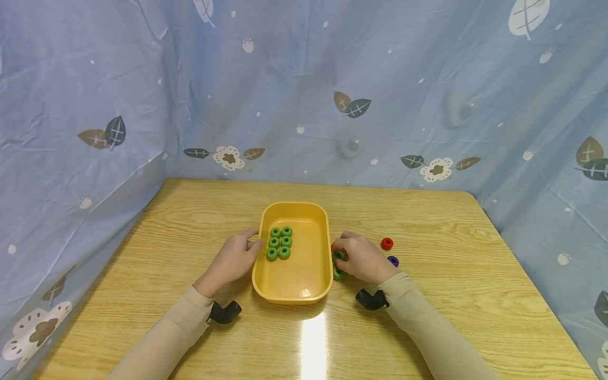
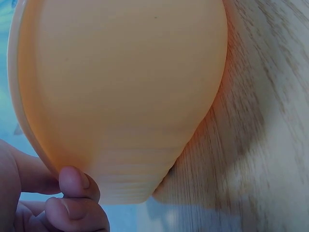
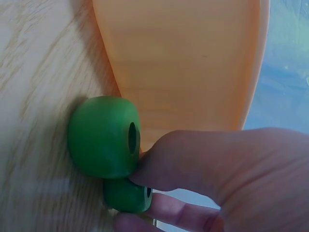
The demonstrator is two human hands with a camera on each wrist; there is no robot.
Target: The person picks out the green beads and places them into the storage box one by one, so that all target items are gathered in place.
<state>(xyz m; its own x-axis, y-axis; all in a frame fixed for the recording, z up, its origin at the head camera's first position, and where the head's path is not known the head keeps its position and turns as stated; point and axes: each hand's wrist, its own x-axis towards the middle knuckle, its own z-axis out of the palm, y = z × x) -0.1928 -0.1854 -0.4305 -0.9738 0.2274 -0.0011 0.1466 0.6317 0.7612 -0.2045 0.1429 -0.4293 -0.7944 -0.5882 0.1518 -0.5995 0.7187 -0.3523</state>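
Observation:
A yellow plastic tub (image 1: pixel 307 274) stands on the table, with several green beads (image 1: pixel 274 243) in two columns at its left inside. My left hand (image 1: pixel 233 262) is at the tub's left side, its fingertips (image 2: pixel 79 183) against the outer wall near the rim. Beside the tub's right wall, my right hand (image 1: pixel 363 257) pinches a green bead (image 3: pixel 126 195) between thumb and fingers. Another green bead (image 3: pixel 102 137), its hole showing, lies on the table closer to the right wrist camera, touching the thumb.
A red bead (image 1: pixel 387 244) lies right of my right hand. Nearer, a blue bead (image 1: pixel 393 261) is partly hidden by that hand. The wooden table (image 1: pixel 199 211) is bordered at the back and sides by a patterned blue cloth (image 1: pixel 285 105).

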